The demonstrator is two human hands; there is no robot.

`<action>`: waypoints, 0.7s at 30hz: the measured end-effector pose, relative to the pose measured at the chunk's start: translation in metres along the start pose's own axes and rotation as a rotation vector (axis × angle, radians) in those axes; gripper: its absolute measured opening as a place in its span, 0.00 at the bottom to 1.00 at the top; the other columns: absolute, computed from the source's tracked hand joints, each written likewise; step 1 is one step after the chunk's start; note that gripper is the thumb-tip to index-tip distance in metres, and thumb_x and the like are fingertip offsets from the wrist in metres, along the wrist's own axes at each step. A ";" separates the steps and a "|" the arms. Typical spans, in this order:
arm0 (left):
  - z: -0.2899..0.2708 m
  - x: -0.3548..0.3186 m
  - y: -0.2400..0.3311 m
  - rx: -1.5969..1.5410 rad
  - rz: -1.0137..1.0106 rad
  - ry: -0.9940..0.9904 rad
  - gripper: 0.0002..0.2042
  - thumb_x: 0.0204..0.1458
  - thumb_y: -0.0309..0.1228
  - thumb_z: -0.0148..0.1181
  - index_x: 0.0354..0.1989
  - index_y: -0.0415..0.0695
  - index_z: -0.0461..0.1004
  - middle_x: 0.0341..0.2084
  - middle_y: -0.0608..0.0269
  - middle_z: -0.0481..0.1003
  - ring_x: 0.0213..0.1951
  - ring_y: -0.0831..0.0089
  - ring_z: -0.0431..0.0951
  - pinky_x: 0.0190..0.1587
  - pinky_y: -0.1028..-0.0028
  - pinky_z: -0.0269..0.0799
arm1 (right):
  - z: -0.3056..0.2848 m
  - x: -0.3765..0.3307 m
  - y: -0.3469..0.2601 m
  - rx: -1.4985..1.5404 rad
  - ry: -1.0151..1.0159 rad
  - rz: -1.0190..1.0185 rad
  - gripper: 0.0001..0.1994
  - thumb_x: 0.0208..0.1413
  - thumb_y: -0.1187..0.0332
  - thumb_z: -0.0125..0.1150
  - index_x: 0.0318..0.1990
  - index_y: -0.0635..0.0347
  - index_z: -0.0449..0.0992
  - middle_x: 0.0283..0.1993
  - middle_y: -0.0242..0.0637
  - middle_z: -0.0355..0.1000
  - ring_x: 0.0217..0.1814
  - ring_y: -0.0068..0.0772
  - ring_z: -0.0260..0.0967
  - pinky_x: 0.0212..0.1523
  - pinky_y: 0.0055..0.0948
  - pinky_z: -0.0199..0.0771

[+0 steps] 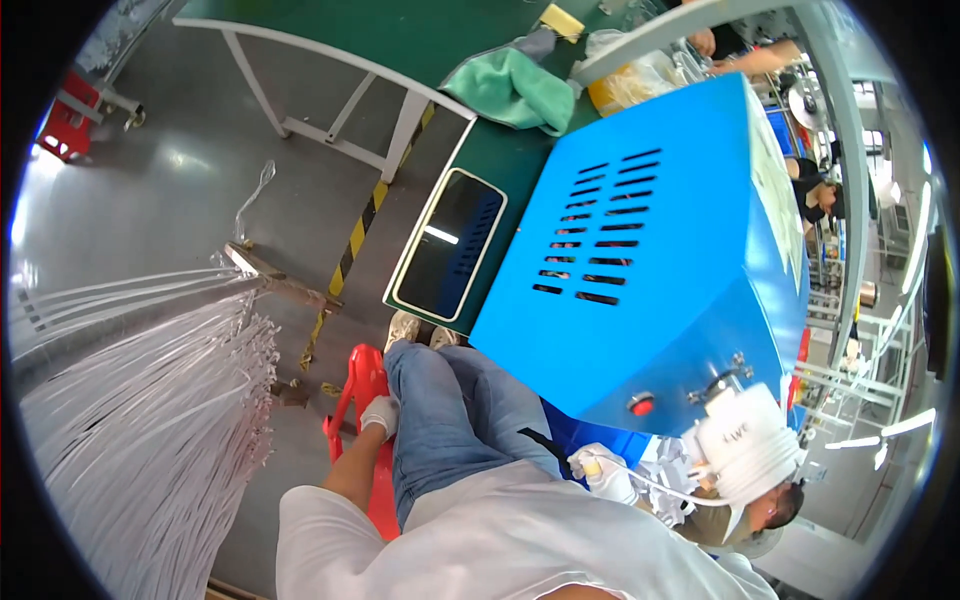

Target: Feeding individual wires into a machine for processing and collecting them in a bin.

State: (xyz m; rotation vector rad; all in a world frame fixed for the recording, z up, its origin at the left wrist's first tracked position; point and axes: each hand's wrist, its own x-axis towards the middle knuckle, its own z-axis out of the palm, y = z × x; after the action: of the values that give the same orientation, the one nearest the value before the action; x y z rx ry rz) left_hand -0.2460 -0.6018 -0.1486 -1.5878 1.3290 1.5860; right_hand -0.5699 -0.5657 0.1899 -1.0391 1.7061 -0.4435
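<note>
My left hand (pixel 380 414), in a white glove, grips the edge of a red plastic stool (pixel 366 372) beside my left thigh. At my right side my other gloved hand, the right (pixel 606 477), is curled at the end of a white cable (pixel 672 489). Its fingers are partly hidden. That cable leads to a thick white coil (pixel 752 455) by the lower end of a blue machine housing (pixel 620 240). The housing has slotted vents and a red button (pixel 641 404), and fills the space right of my legs.
A bundle of white cut strands (pixel 150 420) hangs from a rack at left. Ahead stands a green table (pixel 350 35) with a green cloth (pixel 515 88). A dark glass-topped panel (pixel 450 245) lies beside the housing. Other people work at right; a blue bin (pixel 575 430) sits below.
</note>
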 end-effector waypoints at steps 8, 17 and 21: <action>-0.037 -0.167 0.057 0.152 0.937 0.383 0.16 0.55 0.38 0.56 0.49 0.45 0.76 0.49 0.53 0.74 0.56 0.53 0.69 0.59 0.57 0.63 | 0.029 0.000 0.018 0.007 0.168 -0.173 0.17 0.65 0.58 0.51 0.36 0.65 0.75 0.36 0.39 0.73 0.34 0.25 0.71 0.36 0.25 0.72; 0.029 -0.169 0.054 0.646 0.712 0.480 0.09 0.48 0.28 0.55 0.36 0.48 0.79 0.42 0.60 0.76 0.46 0.58 0.73 0.49 0.60 0.68 | 0.051 -0.033 0.024 0.680 0.075 -0.291 0.12 0.62 0.64 0.56 0.37 0.65 0.75 0.34 0.35 0.73 0.34 0.23 0.70 0.41 0.26 0.72; 0.028 -0.170 0.053 0.535 0.685 0.426 0.09 0.53 0.31 0.53 0.37 0.43 0.77 0.39 0.54 0.76 0.43 0.54 0.74 0.46 0.62 0.69 | 0.042 -0.051 0.024 0.704 -0.098 -0.346 0.12 0.63 0.64 0.54 0.37 0.66 0.74 0.33 0.36 0.73 0.35 0.24 0.70 0.41 0.26 0.73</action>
State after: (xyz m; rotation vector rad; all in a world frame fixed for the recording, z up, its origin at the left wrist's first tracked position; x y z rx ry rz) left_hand -0.2759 -0.5515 0.0224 -1.2194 2.4773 1.0682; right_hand -0.5382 -0.5034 0.1865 -0.8021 1.1344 -1.1028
